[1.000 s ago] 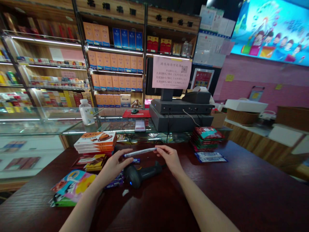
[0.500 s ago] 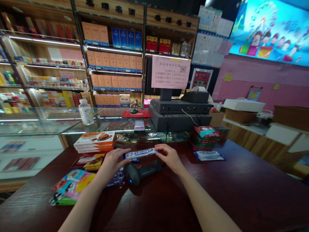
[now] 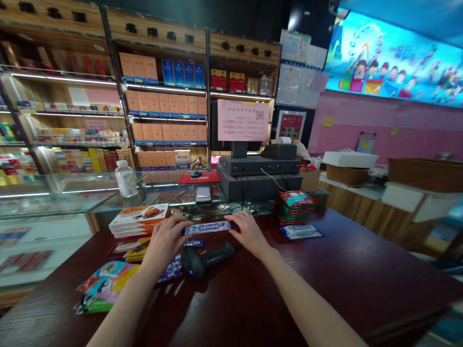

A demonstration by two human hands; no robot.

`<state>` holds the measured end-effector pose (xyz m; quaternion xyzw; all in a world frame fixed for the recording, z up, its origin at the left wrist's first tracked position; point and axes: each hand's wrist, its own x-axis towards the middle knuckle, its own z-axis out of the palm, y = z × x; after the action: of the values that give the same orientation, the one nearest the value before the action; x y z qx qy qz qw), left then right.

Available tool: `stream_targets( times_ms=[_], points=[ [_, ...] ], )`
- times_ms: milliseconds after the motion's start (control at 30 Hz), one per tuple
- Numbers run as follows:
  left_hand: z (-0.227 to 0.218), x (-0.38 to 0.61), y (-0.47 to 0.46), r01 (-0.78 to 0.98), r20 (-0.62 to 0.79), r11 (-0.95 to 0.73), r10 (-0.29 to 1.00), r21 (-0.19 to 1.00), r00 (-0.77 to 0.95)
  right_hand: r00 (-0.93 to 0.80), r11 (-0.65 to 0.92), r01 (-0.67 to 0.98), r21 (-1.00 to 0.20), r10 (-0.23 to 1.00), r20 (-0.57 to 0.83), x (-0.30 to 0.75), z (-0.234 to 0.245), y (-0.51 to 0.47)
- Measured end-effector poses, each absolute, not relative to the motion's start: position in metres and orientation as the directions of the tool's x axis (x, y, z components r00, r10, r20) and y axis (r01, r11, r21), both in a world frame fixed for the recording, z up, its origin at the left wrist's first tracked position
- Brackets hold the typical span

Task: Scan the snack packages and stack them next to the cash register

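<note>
A long, narrow candy packet [image 3: 208, 227] in blue and white wrapping is stretched between both hands above the table. My left hand [image 3: 167, 240] pinches its left end, and my right hand [image 3: 249, 233] grips the right end. Just below it, a black barcode scanner [image 3: 208, 260] with a blue light lies on the dark wooden table [image 3: 246, 308]. Another blue packet [image 3: 194, 243] lies behind the scanner. Purple packets [image 3: 171, 271] are partly hidden by my left wrist. On the right, a flat blue-and-white packet [image 3: 301, 232] lies before a stack of red and green packets [image 3: 294, 207].
Orange-and-white boxes [image 3: 139, 219], yellow packets [image 3: 139, 249] and colourful bags [image 3: 106, 286] lie on the left. Behind stand a white bottle [image 3: 126, 179], a small phone-like device [image 3: 203, 193] and a cash register [image 3: 258, 176] on a glass counter. Stocked shelves line the back wall.
The camera view has shifted slightly right and up. The packet, still between both hands, has tipped so that its printed face shows more. The scanner stays on the table.
</note>
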<state>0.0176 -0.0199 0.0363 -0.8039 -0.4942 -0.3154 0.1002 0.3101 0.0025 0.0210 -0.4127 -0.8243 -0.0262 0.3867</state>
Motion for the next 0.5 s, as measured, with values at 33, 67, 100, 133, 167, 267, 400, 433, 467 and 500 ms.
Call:
stream_targets(
  times_ms=[33,67,100,133,167,267,400,433,467,500],
  points=[
    [0.036,0.02,-0.021,0.86,0.618,-0.491,0.722,0.141,0.311,-0.36,0.656,0.708,-0.261,0.654,0.666,0.313,0.022,0.001],
    [0.036,0.023,-0.021,0.861,0.631,-0.49,0.712,0.133,0.308,-0.356,0.653,0.715,-0.25,0.648,0.673,0.315,0.023,-0.001],
    [0.035,0.026,-0.022,0.862,0.642,-0.49,0.703,0.127,0.305,-0.351,0.65,0.72,-0.243,0.643,0.681,0.318,0.023,-0.002],
    [0.034,0.029,-0.023,0.862,0.651,-0.491,0.696,0.124,0.303,-0.344,0.646,0.725,-0.238,0.64,0.687,0.322,0.023,-0.004],
    [0.033,0.033,-0.023,0.862,0.659,-0.491,0.69,0.124,0.299,-0.339,0.642,0.73,-0.233,0.637,0.692,0.326,0.024,-0.005],
    [0.032,0.048,-0.026,0.859,0.686,-0.497,0.669,0.127,0.286,-0.336,0.639,0.737,-0.222,0.631,0.699,0.34,0.024,-0.01],
    [0.031,0.074,-0.028,0.851,0.708,-0.511,0.645,0.117,0.29,-0.328,0.63,0.748,-0.209,0.625,0.708,0.366,0.022,-0.016],
    [0.032,0.082,-0.028,0.85,0.708,-0.514,0.643,0.117,0.292,-0.319,0.621,0.757,-0.205,0.625,0.712,0.373,0.022,-0.018],
    [0.032,0.09,-0.028,0.847,0.707,-0.517,0.643,0.119,0.294,-0.31,0.611,0.766,-0.202,0.625,0.716,0.381,0.021,-0.019],
    [0.031,0.099,-0.027,0.844,0.707,-0.522,0.643,0.121,0.296,-0.3,0.6,0.775,-0.199,0.626,0.72,0.389,0.021,-0.021]
  ],
)
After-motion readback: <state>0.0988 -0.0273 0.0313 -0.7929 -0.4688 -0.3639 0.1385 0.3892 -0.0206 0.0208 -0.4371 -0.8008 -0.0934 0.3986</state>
